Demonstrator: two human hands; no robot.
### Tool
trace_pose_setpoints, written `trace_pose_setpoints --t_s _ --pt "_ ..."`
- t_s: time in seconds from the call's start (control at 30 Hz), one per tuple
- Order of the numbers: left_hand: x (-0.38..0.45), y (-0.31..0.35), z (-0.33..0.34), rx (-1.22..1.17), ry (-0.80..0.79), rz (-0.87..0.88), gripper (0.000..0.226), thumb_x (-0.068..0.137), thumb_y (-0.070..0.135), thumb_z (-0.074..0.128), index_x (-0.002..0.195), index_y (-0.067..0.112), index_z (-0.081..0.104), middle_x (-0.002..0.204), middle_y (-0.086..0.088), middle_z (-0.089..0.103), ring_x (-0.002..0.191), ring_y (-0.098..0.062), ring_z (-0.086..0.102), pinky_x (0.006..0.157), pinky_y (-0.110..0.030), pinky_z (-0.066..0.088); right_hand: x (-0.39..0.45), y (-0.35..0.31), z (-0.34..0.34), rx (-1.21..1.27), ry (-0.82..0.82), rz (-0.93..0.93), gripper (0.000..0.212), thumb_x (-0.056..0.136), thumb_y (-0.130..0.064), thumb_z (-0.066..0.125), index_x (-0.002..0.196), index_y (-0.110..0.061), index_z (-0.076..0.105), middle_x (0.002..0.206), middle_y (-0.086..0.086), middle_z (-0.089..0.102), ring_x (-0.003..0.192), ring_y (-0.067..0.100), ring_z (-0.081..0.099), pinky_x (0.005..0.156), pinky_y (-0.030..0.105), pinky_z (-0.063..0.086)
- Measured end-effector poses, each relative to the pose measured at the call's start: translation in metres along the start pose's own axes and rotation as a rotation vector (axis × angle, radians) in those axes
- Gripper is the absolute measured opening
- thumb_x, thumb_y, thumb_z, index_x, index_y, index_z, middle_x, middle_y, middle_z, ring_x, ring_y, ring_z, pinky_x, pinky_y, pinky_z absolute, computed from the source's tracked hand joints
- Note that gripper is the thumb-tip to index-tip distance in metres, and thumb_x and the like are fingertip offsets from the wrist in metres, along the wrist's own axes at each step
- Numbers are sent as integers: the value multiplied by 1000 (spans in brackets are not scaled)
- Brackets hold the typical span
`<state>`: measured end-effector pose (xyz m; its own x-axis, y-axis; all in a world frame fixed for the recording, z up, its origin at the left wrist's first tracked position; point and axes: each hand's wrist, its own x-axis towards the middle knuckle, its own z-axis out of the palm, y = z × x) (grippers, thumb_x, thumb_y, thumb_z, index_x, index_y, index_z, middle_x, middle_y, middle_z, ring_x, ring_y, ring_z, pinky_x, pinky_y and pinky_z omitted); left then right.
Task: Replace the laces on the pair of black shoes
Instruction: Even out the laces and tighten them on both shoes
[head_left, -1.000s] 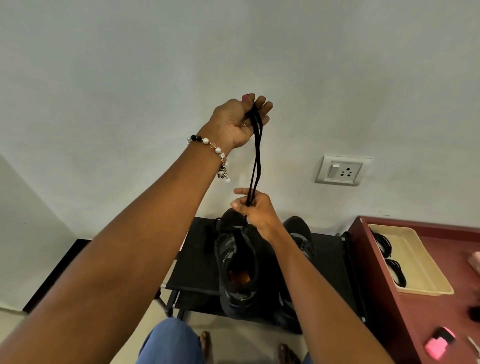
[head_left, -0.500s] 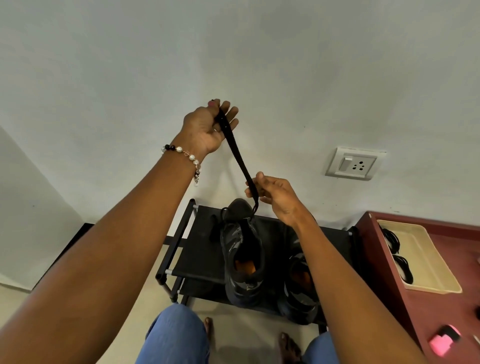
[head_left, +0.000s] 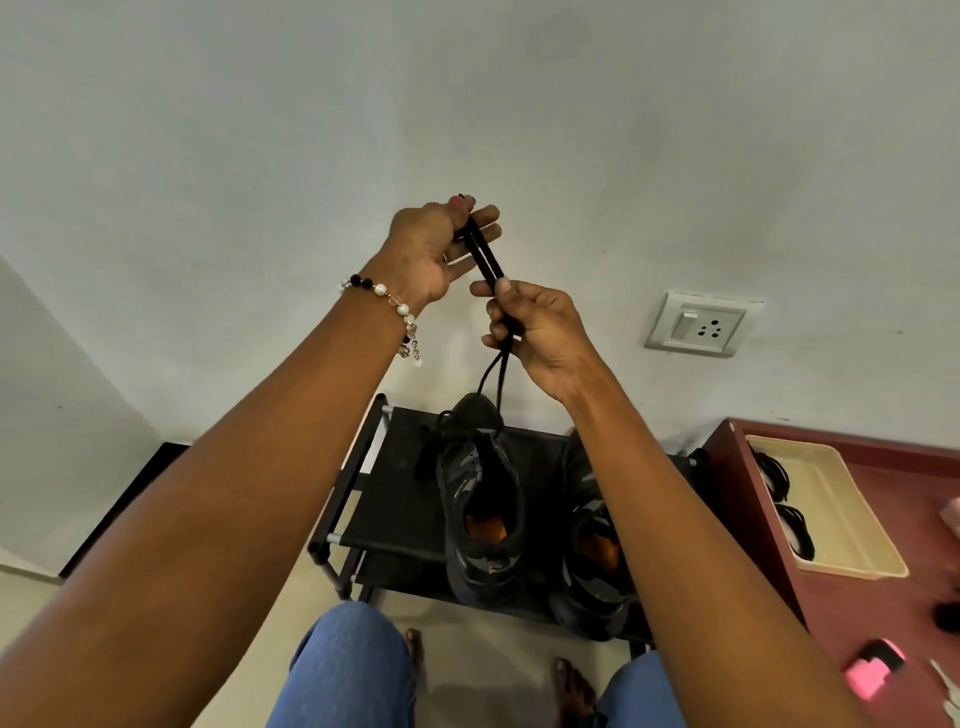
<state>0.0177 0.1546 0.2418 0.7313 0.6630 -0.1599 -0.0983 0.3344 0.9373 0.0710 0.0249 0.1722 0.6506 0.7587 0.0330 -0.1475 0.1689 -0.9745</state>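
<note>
Both my hands are clamped on the black lace (head_left: 485, 260): left hand (head_left: 434, 254) pinches its top, right hand (head_left: 535, 332) grips just below. Lace runs near-vertical down to the left shoe (head_left: 480, 499) on the rack (head_left: 395, 499), directly under my right hand, the nearer one.

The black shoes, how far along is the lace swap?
Early. Both hands, left and right, grip a black lace that runs down to the left shoe on the rack. Coiled laces wait in the tray; the right shoe remains.
</note>
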Motion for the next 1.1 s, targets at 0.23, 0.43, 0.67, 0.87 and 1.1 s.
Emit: trace_pose_setpoints --t_s 0.23,0.43,0.67,0.87,1.1 --pt "2 -42 -28 262 233 -77 16 96 27 54 94 12 59 95 -5 70 81 -21 62 74 -32 49 4 -16 8 24 136 130 26 101 -21 52 86 -6 68 65 2 54 53 15 48 67 34 54" --pt "-47 -160 -52 522 382 -207 41 91 44 61 86 3 63 88 -11 69 69 -19 61 63 -31 53 11 -18 6 143 271 159 29 102 -21 49 84 -5 66 64 4 59 56 19 56 73 37 56" --pt "-73 -242 -23 1107 210 -218 74 76 66 65 124 11 57 135 -14 47 127 -38 43 100 -52 43 13 -23 9 97 307 138 30 104 -21 46 84 -6 64 64 4 63 58 22 65 87 43 55" --pt "-66 -261 -24 1086 241 -173 30 90 30 61 103 3 64 111 -15 62 105 -35 59 86 -45 52 21 -42 3 151 349 120 31 104 -16 45 80 -4 61 59 6 64 54 23 65 80 36 55" --pt "-63 -265 -25 1263 198 -171 25 97 23 53 106 2 63 114 -16 63 110 -32 58 87 -38 48 33 -100 15 237 364 -9 29 103 -12 45 82 0 60 59 10 64 56 26 65 63 32 58"
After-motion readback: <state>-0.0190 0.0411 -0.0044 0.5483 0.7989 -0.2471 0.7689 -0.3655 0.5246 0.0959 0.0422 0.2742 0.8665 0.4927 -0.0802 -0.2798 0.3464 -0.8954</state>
